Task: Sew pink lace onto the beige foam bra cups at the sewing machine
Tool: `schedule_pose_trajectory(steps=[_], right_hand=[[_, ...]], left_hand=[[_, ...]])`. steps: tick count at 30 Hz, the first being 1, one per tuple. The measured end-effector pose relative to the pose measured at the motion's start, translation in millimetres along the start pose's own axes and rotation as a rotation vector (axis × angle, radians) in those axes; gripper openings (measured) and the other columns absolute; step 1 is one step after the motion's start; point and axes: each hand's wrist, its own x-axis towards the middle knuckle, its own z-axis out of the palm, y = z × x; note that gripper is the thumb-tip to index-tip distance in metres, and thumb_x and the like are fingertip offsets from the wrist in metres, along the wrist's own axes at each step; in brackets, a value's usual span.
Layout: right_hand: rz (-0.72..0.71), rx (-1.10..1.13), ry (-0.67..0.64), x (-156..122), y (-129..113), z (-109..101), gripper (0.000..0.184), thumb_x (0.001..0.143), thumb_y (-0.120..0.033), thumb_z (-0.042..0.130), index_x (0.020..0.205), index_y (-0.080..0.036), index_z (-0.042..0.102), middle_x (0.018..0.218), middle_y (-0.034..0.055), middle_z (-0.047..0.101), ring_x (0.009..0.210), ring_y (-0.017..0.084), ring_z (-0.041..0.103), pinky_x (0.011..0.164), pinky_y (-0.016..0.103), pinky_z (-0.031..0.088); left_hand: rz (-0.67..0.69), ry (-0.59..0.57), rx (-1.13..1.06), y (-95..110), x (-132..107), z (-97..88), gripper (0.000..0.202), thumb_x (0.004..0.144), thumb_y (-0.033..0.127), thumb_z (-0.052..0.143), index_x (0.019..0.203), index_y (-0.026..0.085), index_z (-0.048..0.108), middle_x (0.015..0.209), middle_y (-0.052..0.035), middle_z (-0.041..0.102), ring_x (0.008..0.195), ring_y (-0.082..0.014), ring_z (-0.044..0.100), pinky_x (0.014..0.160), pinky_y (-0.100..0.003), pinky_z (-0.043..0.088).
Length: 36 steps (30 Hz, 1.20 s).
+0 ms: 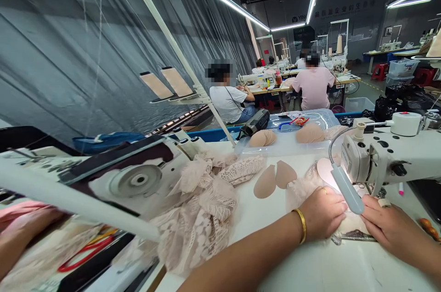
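My left hand [325,214], with a gold bangle at its wrist, is closed on pale beige lace fabric [303,191] on the machine bed. Across from it, my right hand [386,223] has its fingers bent and pressed together on the fabric's right side. Both hands are just below the head of a white sewing machine [399,156]. A grey lamp [347,189] on a bendy metal neck hangs over the fingers and hides part of the fabric and the needle area. Two beige teardrop-shaped pads [265,182] lie left of the fabric.
A heap of beige lace [206,209] lies to the left. Stacked beige pads [263,137] sit by a clear plastic tray [285,149] behind. A white thread-stand pole [155,16] rises on the left, near another person's arm [24,237] and red-handled scissors [86,253]. Co-workers sit farther back.
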Motion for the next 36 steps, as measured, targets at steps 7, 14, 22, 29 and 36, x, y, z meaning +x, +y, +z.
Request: schedule_pose_trajectory(steps=[7, 14, 22, 29, 36], right_hand=[[0.017, -0.002, 0.031, 2, 3, 3, 0.026, 0.106, -0.021, 0.039, 0.100, -0.028, 0.064, 0.104, 0.0054, 0.068, 0.077, 0.021, 0.062, 0.065, 0.034, 0.048], [0.021, 0.021, 0.035, 3, 3, 1, 0.029, 0.106, -0.019, 0.037, 0.106, -0.029, 0.064, 0.104, 0.0054, 0.068, 0.079, 0.022, 0.064, 0.065, 0.034, 0.048], [0.057, -0.029, 0.022, 2, 3, 3, 0.028, 0.107, -0.022, 0.035, 0.094, -0.027, 0.059, 0.091, 0.0019, 0.056, 0.067, 0.019, 0.056, 0.060, 0.032, 0.041], [0.053, 0.145, 0.123, 0, 5, 2, 0.031, 0.108, -0.031, 0.039, 0.089, -0.027, 0.063, 0.086, 0.0029, 0.060, 0.073, 0.023, 0.057, 0.067, 0.037, 0.042], [0.312, 0.822, 0.038, 8, -46, -4, 0.032, 0.105, -0.056, 0.053, 0.114, -0.025, 0.058, 0.084, -0.0006, 0.069, 0.076, 0.021, 0.064, 0.067, 0.032, 0.051]], left_hand=[[-0.091, 0.000, -0.007, -1, -3, 2.4, 0.020, 0.103, 0.028, 0.054, 0.101, 0.019, 0.072, 0.106, -0.0059, 0.077, 0.101, -0.0240, 0.064, 0.088, -0.041, 0.043], [-0.086, 0.029, -0.026, -1, -2, 4.0, 0.020, 0.102, 0.027, 0.055, 0.094, 0.019, 0.071, 0.099, -0.0044, 0.077, 0.093, -0.0211, 0.065, 0.086, -0.040, 0.040], [-0.162, -0.005, 0.040, -7, 6, 0.9, 0.023, 0.103, 0.027, 0.053, 0.107, 0.018, 0.074, 0.104, -0.0061, 0.077, 0.099, -0.0239, 0.063, 0.089, -0.043, 0.036], [-0.289, -0.094, 0.076, -7, 13, -4.6, 0.012, 0.090, 0.014, 0.061, 0.100, 0.015, 0.067, 0.106, -0.0123, 0.069, 0.097, -0.0276, 0.062, 0.085, -0.041, 0.042], [-0.297, 0.032, -0.100, 37, -36, -32.2, 0.022, 0.098, 0.014, 0.055, 0.119, 0.019, 0.060, 0.113, -0.0081, 0.073, 0.108, -0.0228, 0.066, 0.100, -0.038, 0.047]])
